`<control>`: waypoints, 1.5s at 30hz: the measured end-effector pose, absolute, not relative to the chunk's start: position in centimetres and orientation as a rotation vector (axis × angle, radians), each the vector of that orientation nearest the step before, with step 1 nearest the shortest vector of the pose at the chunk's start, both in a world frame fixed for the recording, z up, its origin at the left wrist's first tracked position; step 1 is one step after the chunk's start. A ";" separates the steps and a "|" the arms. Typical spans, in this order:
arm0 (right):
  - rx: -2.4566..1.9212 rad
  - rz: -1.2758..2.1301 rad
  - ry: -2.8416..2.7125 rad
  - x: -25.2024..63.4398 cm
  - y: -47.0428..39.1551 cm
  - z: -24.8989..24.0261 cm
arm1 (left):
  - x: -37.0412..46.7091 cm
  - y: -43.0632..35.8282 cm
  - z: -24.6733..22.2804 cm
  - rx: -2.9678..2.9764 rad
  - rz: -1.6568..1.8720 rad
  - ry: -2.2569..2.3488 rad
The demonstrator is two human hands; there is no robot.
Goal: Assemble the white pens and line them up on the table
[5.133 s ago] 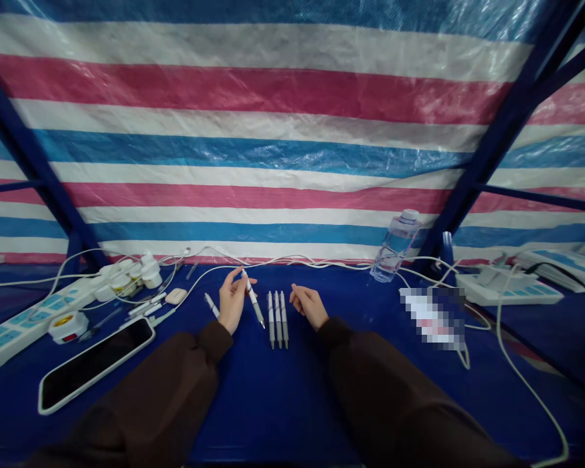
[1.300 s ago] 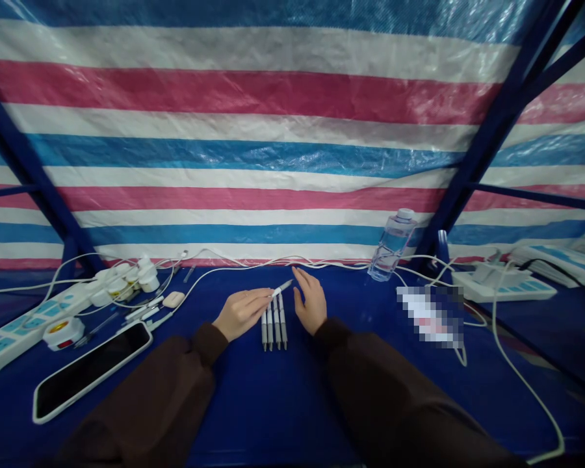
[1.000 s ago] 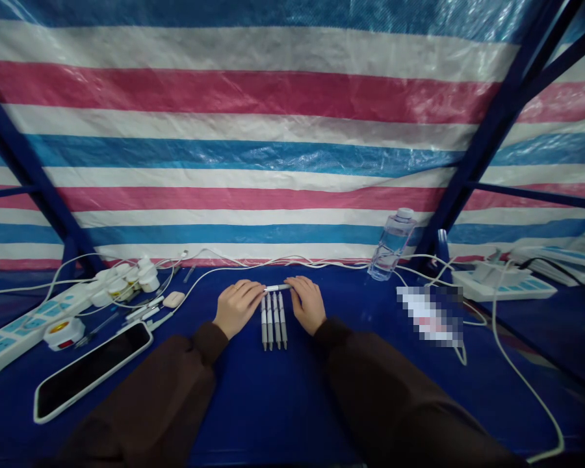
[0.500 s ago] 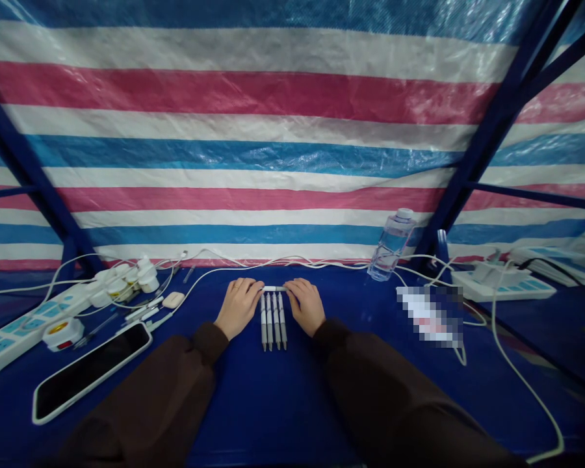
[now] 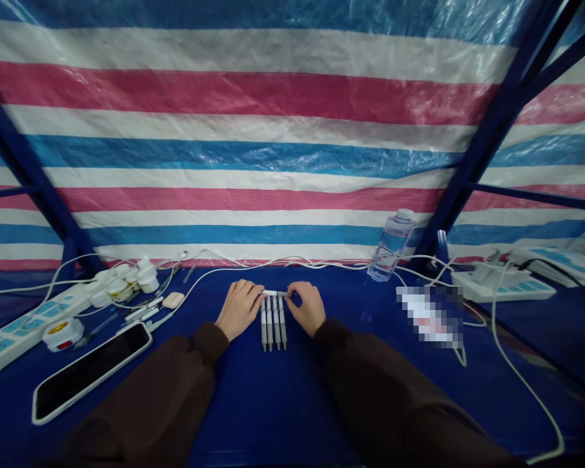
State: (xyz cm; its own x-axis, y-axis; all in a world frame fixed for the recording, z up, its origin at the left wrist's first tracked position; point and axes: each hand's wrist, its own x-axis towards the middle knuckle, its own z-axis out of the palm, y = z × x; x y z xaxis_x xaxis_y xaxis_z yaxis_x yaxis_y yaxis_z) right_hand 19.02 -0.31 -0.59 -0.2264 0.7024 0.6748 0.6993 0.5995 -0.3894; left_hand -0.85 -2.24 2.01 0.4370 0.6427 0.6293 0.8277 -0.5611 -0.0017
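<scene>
Left hand (image 5: 238,309), right hand (image 5: 307,308): my fingers pinch crosswise pen (image 5: 273,293) at both ends | seemingly squaring it against four parallel pens (image 5: 270,325) | clean release needs even easing

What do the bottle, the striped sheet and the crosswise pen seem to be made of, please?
The bottle: probably clear, smooth plastic, as its walls are see-through.
The striped sheet: likely woven plastic with a shiny finish, given its creases and bright glare.
The crosswise pen: apparently plastic, with a smooth white barrel; its grey part could be rubber or plastic.
</scene>
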 end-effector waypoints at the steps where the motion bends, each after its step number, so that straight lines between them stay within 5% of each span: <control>1: -1.111 0.007 -1.969 19.0 -0.4 -0.5 | -0.9 -2.2 2.0 -2.380 -0.858 -1.265; 45: -0.979 0.005 -2.074 19.0 -1.2 0.5 | -1.1 -2.2 1.8 -2.369 -0.946 -1.226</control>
